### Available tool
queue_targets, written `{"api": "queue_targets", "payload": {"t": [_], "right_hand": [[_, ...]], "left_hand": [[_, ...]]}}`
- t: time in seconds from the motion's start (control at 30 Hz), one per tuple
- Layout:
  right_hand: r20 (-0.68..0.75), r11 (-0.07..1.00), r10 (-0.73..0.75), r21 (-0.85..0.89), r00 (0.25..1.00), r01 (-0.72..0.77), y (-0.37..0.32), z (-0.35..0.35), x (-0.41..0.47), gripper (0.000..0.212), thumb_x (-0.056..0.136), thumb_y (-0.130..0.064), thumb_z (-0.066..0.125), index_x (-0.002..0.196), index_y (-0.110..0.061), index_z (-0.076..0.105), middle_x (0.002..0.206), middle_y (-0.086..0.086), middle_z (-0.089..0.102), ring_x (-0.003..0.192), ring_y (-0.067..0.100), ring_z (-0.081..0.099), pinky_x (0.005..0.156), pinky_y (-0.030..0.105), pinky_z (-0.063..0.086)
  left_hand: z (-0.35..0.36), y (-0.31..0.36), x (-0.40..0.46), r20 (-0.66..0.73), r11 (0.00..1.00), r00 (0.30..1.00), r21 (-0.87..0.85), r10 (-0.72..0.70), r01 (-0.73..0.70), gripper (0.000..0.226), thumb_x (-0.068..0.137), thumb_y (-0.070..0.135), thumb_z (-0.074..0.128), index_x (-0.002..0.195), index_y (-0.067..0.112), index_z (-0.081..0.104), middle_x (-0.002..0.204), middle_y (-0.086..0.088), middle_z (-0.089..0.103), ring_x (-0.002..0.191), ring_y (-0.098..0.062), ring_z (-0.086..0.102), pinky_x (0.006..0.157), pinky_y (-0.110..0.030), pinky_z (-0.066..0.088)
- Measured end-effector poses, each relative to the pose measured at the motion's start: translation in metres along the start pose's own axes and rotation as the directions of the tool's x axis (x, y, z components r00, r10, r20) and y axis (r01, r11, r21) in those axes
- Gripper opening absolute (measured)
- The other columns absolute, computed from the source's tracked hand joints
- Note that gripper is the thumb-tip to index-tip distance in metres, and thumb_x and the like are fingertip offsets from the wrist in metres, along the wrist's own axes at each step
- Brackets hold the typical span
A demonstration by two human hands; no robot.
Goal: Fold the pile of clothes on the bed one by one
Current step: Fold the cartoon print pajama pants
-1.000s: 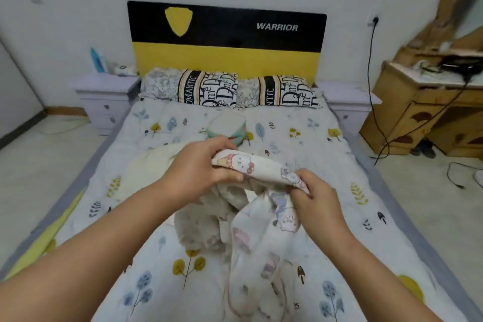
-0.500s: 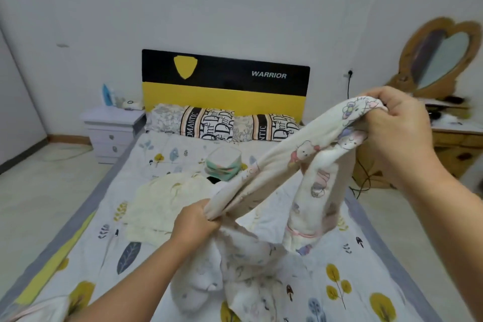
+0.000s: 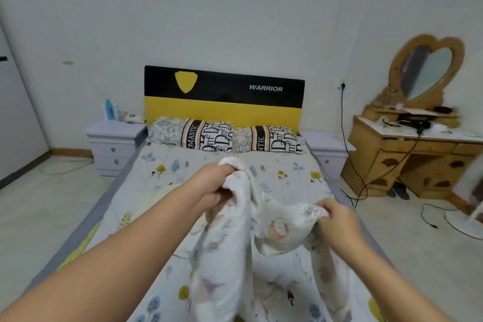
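A white garment with cartoon prints (image 3: 277,227) hangs in the air over the bed (image 3: 287,172), stretched between both hands. My left hand (image 3: 214,185) grips one bunched end of it, raised at centre. My right hand (image 3: 337,219) pinches another edge lower and to the right. The rest of the cloth droops onto the floral sheet near me. A pale yellow garment (image 3: 156,196) lies flat on the bed behind my left forearm, partly hidden by it.
Two patterned pillows (image 3: 224,136) lie against the black-and-yellow headboard (image 3: 224,97). White nightstands (image 3: 115,144) flank the bed. A wooden dresser (image 3: 407,154) with a heart mirror stands right, with cables and a fan base (image 3: 465,225) on the floor.
My right hand came down from high on the right to a lower spot over the bed. My left hand rose with its end of the garment. The view tilted upward.
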State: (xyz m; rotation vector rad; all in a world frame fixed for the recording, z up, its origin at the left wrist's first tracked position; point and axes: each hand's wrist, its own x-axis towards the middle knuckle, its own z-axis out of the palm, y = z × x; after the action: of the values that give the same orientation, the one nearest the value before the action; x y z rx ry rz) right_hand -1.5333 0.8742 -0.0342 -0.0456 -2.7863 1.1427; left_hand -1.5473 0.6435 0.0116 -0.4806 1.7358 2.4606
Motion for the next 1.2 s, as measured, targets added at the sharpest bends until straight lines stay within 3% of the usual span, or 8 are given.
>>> {"api": "queue_targets", "payload": {"t": [0.23, 0.4, 0.57, 0.7, 0.8, 0.9, 1.03, 1.2], "right_hand": [[0.323, 0.800, -0.193, 0.598, 0.926, -0.042, -0.066, 0.016, -0.037, 0.022, 0.092, -0.036, 0.052, 0.110, -0.030, 0.063, 0.105, -0.004, 0.068, 0.097, 0.012, 0.064, 0.087, 0.031, 0.050], [0.217, 0.903, -0.253, 0.402, 0.943, 0.150, -0.081, 0.024, -0.046, 0.014, 0.079, -0.011, 0.064, 0.083, -0.025, 0.062, 0.074, -0.007, 0.067, 0.071, 0.013, 0.062, 0.066, 0.027, 0.050], [0.099, 0.774, -0.138, 0.631, 0.986, 0.045, -0.098, 0.004, -0.029, 0.015, 0.085, -0.002, 0.059, 0.075, -0.010, 0.067, 0.062, 0.001, 0.070, 0.057, 0.012, 0.065, 0.050, 0.019, 0.048], [0.226, 0.709, -0.192, 0.705, 0.955, -0.025, -0.120, -0.016, -0.018, 0.018, 0.087, 0.001, 0.056, 0.077, -0.009, 0.067, 0.066, 0.007, 0.072, 0.058, 0.017, 0.069, 0.047, 0.025, 0.053], [0.275, 0.736, -0.182, 0.675, 0.944, -0.054, -0.133, -0.024, -0.013, 0.013, 0.087, 0.002, 0.057, 0.080, -0.005, 0.066, 0.060, 0.007, 0.070, 0.052, 0.016, 0.067, 0.045, 0.023, 0.052], [0.330, 0.769, -0.093, 0.623, 0.939, -0.143, -0.130, -0.029, -0.007, 0.007, 0.087, -0.001, 0.058, 0.082, -0.002, 0.063, 0.059, 0.008, 0.070, 0.048, 0.017, 0.066, 0.043, 0.023, 0.052], [0.512, 0.730, 0.095, 0.547, 0.854, -0.409, -0.107, -0.023, -0.011, 0.012, 0.086, -0.014, 0.064, 0.081, -0.003, 0.063, 0.054, 0.008, 0.067, 0.040, 0.016, 0.061, 0.038, 0.021, 0.047], [0.585, 0.719, 0.181, 0.469, 0.790, -0.512, -0.074, -0.004, -0.030, 0.065, 0.072, -0.070, 0.055, 0.095, -0.012, 0.068, 0.094, 0.009, 0.069, 0.089, 0.028, 0.061, 0.097, 0.044, 0.045]], "left_hand": [[0.025, 0.022, -0.015, 0.021, 0.975, 0.996, -0.207, 0.091, -0.084, 0.015, 0.090, -0.011, 0.040, 0.089, -0.002, 0.052, 0.078, -0.018, 0.057, 0.067, -0.023, 0.058, 0.042, -0.028, 0.054], [0.026, 0.035, -0.027, -0.007, 0.895, 0.987, -0.420, 0.163, -0.151, 0.018, 0.090, -0.013, 0.037, 0.093, -0.004, 0.052, 0.080, -0.019, 0.055, 0.069, -0.025, 0.058, 0.042, -0.025, 0.052], [-0.007, 0.024, -0.045, 0.246, 0.878, 0.912, 0.276, 0.328, -0.391, 0.036, 0.092, 0.025, 0.055, 0.126, 0.016, 0.046, 0.103, -0.001, 0.065, 0.096, -0.014, 0.063, 0.087, -0.032, 0.051], [-0.034, -0.014, -0.069, 0.607, 0.728, 0.772, 0.440, 0.190, -0.525, 0.080, 0.072, 0.021, 0.075, 0.128, 0.055, 0.029, 0.121, 0.018, 0.058, 0.102, 0.003, 0.061, 0.074, -0.015, 0.052], [-0.037, -0.040, -0.069, 0.463, 0.523, 0.761, 0.553, 0.454, -0.648, 0.079, 0.070, 0.023, 0.078, 0.126, 0.057, 0.033, 0.121, 0.023, 0.055, 0.112, 0.006, 0.052, 0.086, -0.019, 0.048], [-0.041, -0.035, -0.065, 0.242, 0.605, 0.763, 0.488, 0.599, -0.630, 0.030, 0.087, 0.012, 0.060, 0.100, 0.039, 0.055, 0.093, 0.013, 0.065, 0.087, -0.008, 0.062, 0.072, -0.024, 0.049], [-0.035, -0.011, -0.060, 0.167, 0.564, 0.755, 0.567, 0.634, -0.600, 0.016, 0.088, 0.018, 0.059, 0.091, 0.033, 0.054, 0.080, -0.001, 0.066, 0.067, -0.014, 0.060, 0.059, -0.027, 0.047], [-0.011, 0.009, -0.058, 0.189, 0.427, 0.704, 0.679, 0.684, -0.597, 0.013, 0.084, 0.025, 0.063, 0.077, 0.015, 0.060, 0.062, 0.003, 0.059, 0.053, -0.008, 0.049, 0.047, -0.018, 0.035]]}}
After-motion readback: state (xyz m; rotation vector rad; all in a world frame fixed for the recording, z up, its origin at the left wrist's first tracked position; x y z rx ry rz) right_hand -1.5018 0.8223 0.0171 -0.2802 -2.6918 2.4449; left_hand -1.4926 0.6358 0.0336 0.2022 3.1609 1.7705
